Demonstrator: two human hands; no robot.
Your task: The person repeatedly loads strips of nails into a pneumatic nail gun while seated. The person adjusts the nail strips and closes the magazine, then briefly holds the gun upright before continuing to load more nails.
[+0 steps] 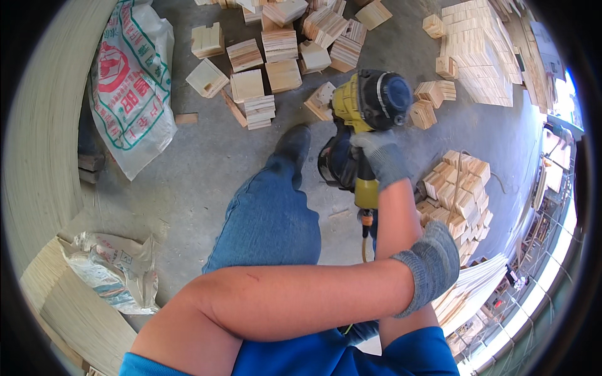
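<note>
My right hand [381, 160], in a grey glove, grips the handle of a yellow and black nail gun [367, 103] held out over the concrete floor [188, 182]. The tool's dark round head points away from me, above scattered wooden blocks [323, 100]. My left arm crosses my body from left to right. My left hand [434, 266], also grey-gloved, lies against my right forearm near the elbow; its fingers are hidden, so I cannot tell whether it holds anything. Below the tool are my blue-jeaned leg [269, 219] and dark shoe [291, 144].
Cut wooden blocks lie in heaps at the top [269, 56], the upper right [476, 56] and the right [461, 194]. A printed woven sack [132, 88] stands at the left, a crumpled one [106, 269] lower left. Pale wood sheets [37, 144] border the left.
</note>
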